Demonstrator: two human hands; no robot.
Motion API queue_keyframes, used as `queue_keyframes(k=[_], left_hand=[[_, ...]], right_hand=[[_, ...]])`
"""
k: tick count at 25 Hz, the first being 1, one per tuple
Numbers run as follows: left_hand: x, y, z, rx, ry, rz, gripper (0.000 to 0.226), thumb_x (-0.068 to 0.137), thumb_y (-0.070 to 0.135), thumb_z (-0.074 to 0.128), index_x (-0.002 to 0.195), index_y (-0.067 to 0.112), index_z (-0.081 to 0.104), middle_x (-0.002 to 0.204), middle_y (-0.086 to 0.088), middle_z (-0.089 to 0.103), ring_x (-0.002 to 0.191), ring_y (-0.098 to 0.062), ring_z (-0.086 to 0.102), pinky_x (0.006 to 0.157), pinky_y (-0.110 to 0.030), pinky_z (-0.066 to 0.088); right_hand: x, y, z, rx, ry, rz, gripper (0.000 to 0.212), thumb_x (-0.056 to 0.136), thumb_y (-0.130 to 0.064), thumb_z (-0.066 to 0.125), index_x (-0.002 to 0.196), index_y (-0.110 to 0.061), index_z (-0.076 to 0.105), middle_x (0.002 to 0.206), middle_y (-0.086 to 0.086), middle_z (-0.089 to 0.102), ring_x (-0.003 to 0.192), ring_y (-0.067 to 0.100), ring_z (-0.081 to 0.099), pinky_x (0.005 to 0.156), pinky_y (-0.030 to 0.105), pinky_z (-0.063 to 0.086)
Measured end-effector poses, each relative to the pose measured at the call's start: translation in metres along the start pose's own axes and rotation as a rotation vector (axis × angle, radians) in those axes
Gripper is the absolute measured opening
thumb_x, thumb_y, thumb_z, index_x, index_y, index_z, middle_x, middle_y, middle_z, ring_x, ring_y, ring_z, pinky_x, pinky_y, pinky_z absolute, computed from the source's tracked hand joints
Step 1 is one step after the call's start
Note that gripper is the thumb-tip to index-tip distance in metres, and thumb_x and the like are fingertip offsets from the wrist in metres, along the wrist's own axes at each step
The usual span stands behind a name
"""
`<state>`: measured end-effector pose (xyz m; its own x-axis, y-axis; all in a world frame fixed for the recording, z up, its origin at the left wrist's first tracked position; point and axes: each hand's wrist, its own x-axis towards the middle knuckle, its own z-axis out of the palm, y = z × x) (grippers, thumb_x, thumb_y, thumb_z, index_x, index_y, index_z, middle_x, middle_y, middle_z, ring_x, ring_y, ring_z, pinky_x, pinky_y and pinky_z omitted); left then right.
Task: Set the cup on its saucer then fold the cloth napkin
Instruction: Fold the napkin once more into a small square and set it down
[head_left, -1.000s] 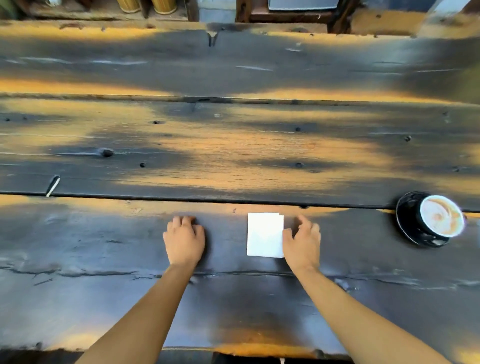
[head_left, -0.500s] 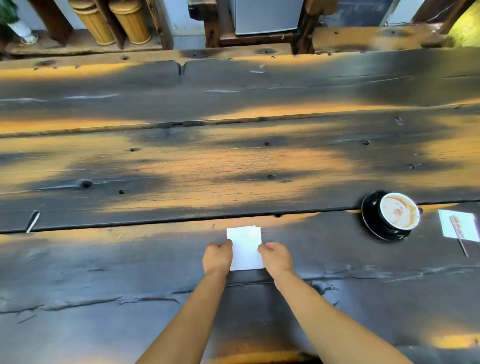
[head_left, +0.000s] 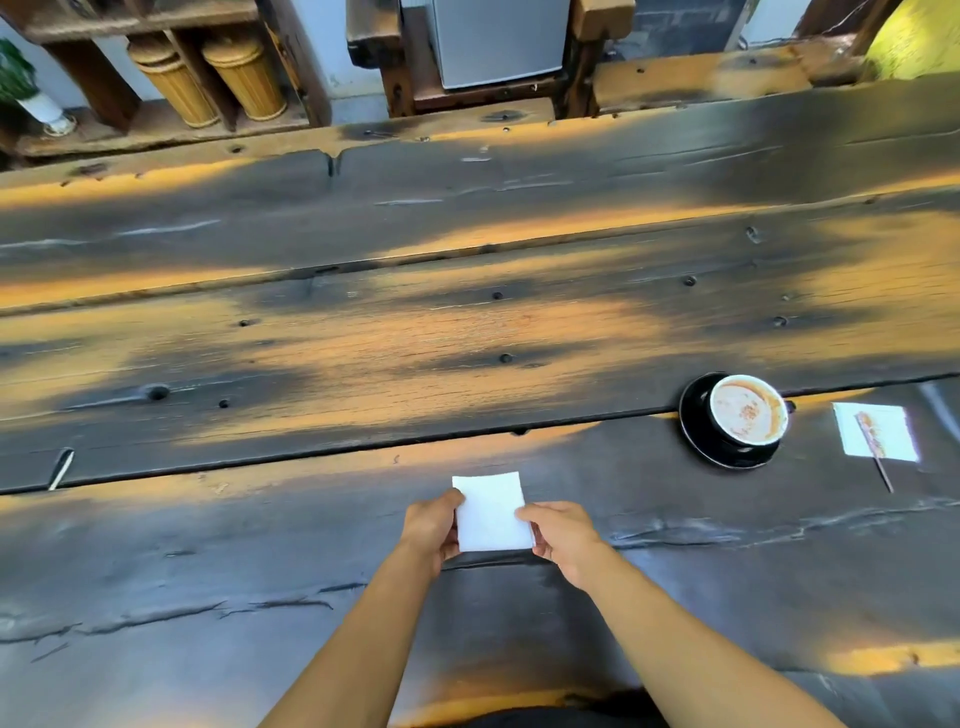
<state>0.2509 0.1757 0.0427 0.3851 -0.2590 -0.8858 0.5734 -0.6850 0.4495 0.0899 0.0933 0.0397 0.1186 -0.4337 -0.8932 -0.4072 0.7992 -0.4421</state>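
Note:
A small white napkin (head_left: 489, 506), folded into a rectangle, lies on the dark wooden table (head_left: 363, 353) just in front of me. My left hand (head_left: 431, 527) grips its left edge and my right hand (head_left: 558, 535) grips its right edge, fingers curled on the cloth. Off to the right, a black cup (head_left: 748, 415) with a milky coffee stands upright on its black saucer (head_left: 696, 431).
Right of the saucer lies a white paper square (head_left: 878, 431) with a thin stick (head_left: 875, 452) across it. Beyond the table's far edge stand wicker bins (head_left: 244, 78), a grey box (head_left: 498, 41) and a wooden frame. A small white sliver (head_left: 61, 469) sits in a plank gap at left.
My left hand left the bare table and came to the napkin's left edge; both hands now pinch its sides. The view lifted, showing more beyond the table and the paper square.

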Motion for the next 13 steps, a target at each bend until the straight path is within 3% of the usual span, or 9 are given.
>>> queue_keyframes(k=[3, 5, 9, 13], left_hand=[[-0.013, -0.007, 0.024, -0.034, -0.039, -0.027, 0.019, 0.095, 0.017, 0.058, 0.103, 0.001, 0.065, 0.092, -0.016, 0.076, 0.082, -0.032, 0.073, 0.067, -0.043, 0.062], [-0.026, -0.017, 0.047, -0.051, -0.053, -0.054, 0.021, 0.094, 0.014, 0.057, 0.107, 0.0, 0.064, 0.097, -0.018, 0.076, 0.089, -0.036, 0.074, 0.079, -0.052, 0.062], [-0.05, -0.042, 0.098, -0.07, -0.048, -0.093, 0.023, 0.091, 0.011, 0.055, 0.109, 0.001, 0.064, 0.084, -0.014, 0.077, 0.076, -0.031, 0.075, 0.067, -0.043, 0.062], [-0.07, -0.051, 0.145, -0.075, -0.048, -0.106, 0.02, 0.093, 0.007, 0.054, 0.107, -0.003, 0.065, 0.081, -0.014, 0.077, 0.068, -0.028, 0.075, 0.058, -0.036, 0.059]], right_hand=[[0.0, -0.001, -0.035, 0.049, -0.072, 0.039, 0.005, 0.083, -0.007, 0.076, 0.081, -0.009, 0.071, 0.058, 0.001, 0.06, 0.054, 0.016, 0.05, 0.053, 0.026, 0.046], [-0.003, -0.002, -0.064, 0.031, -0.124, 0.048, 0.002, 0.085, -0.008, 0.073, 0.085, -0.008, 0.071, 0.067, 0.004, 0.061, 0.058, 0.017, 0.051, 0.055, 0.026, 0.046], [-0.001, 0.0, -0.125, -0.028, -0.169, 0.043, 0.008, 0.09, -0.008, 0.067, 0.096, -0.007, 0.071, 0.091, 0.012, 0.066, 0.077, 0.022, 0.058, 0.06, 0.026, 0.047], [0.006, -0.001, -0.174, -0.106, -0.176, 0.042, 0.012, 0.091, -0.01, 0.064, 0.102, -0.009, 0.069, 0.095, 0.01, 0.071, 0.08, 0.023, 0.063, 0.06, 0.027, 0.048]])
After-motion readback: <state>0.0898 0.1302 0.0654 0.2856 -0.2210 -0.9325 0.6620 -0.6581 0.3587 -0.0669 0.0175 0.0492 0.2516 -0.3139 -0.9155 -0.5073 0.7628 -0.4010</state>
